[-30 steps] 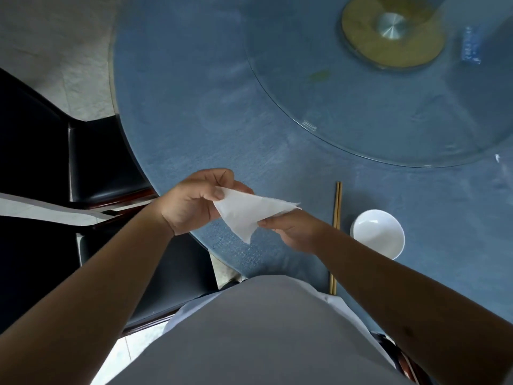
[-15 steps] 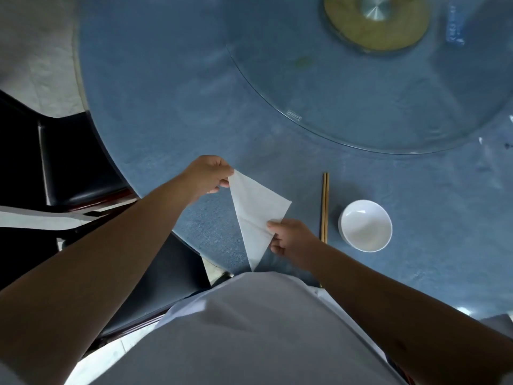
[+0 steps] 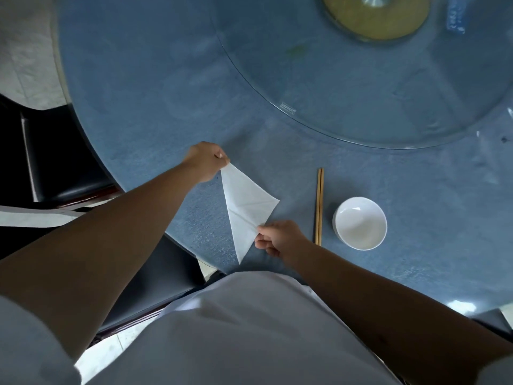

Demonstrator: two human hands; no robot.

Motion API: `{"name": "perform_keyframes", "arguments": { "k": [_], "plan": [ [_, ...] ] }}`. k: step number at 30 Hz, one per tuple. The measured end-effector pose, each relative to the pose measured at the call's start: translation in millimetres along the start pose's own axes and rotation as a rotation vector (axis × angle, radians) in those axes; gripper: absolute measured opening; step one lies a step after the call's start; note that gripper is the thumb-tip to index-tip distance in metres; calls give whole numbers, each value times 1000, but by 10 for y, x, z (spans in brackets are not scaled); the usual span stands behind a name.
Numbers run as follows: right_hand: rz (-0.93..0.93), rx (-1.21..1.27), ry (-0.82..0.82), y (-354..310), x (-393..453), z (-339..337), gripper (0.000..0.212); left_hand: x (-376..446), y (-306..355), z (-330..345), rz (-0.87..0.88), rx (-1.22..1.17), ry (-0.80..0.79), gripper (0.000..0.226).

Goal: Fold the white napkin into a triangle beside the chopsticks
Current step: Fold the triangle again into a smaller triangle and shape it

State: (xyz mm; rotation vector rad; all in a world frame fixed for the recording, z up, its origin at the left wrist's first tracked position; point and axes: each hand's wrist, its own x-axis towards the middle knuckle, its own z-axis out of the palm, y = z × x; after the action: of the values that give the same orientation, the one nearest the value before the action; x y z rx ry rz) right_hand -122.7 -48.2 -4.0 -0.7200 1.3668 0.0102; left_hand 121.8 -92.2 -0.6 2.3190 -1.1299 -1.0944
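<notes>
The white napkin (image 3: pixel 245 207) is folded into a long triangle and lies stretched over the blue table (image 3: pixel 155 107), left of the chopsticks (image 3: pixel 319 207). My left hand (image 3: pixel 206 161) pinches its far tip. My right hand (image 3: pixel 279 237) pinches its right edge near the front. The near tip of the napkin points at my body. The wooden chopsticks lie side by side, pointing away from me, about a hand's width to the right of the napkin.
A white bowl (image 3: pixel 359 223) stands right of the chopsticks. A glass turntable (image 3: pixel 347 79) with a yellow hub (image 3: pixel 377 15) covers the far middle of the table. Black chairs (image 3: pixel 55 151) stand at the left by the table edge.
The napkin went from being held up between both hands to being spread down on the table. My left hand moved forward with the far tip, my right hand drew back toward me.
</notes>
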Motion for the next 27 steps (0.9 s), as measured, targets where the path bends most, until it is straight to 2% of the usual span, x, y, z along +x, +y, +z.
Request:
{"name": "perform_keyframes", "arguments": {
  "k": [3, 6, 10, 12, 16, 19, 23, 27],
  "plan": [
    [19, -51, -29, -33, -10, 5, 19, 41, -11, -9, 19, 42, 21, 6],
    [-1, -198, -50, -55, -19, 15, 34, 42, -86, 20, 17, -15, 63, 24],
    [-196, -521, 106, -24, -48, -1, 28, -207, -282, 141, 100, 142, 151, 48],
    [-273, -627, 148, 3, -61, -28, 29, -497, -399, 248, 230, 252, 135, 51],
    [-238, -610, 140, 38, -7, -77, 25, -1122, -671, 441, 668, 439, -60, 43],
    [-258, -620, 140, 57, 20, -93, 26, -1392, -813, 568, 882, 573, -113, 32],
    [-304, -687, 145, 77, 38, -98, 24, -1492, -883, 700, 980, 627, -89, 27],
    [-525, -943, 211, 138, 55, -131, 17, -1484, -864, 731, 982, 644, -33, 11]
  ]
}}
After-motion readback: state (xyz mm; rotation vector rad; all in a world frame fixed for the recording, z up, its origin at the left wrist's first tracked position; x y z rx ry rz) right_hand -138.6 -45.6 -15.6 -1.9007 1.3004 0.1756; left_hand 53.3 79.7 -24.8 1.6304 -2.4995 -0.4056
